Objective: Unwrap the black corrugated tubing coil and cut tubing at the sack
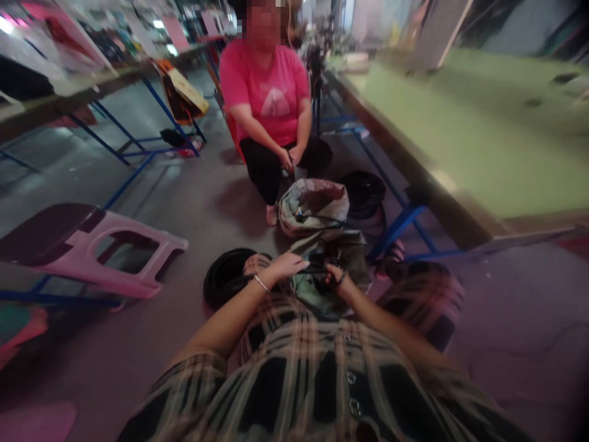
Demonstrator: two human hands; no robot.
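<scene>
My left hand (289, 265), with a bracelet at the wrist, pinches one end of a thin black strip (316, 271) over my lap. My right hand (335, 274), wearing a dark band, has its fingers curled round the strip's other side. What kind of strip it is I cannot make out in the blur. Right beneath and behind my hands is an open grey-green sack (352, 245) with dark things inside. A second sack (313, 205), its rim rolled open, stands just beyond it. A thick black coil (225, 276) lies by my left knee.
Opposite me sits a person in a pink shirt (264, 86), hands together at the knees. Another black coil (365, 190) lies beside the far sack. A green-topped table (460, 135) with blue legs borders the right; a plastic stool (133, 252) stands at left.
</scene>
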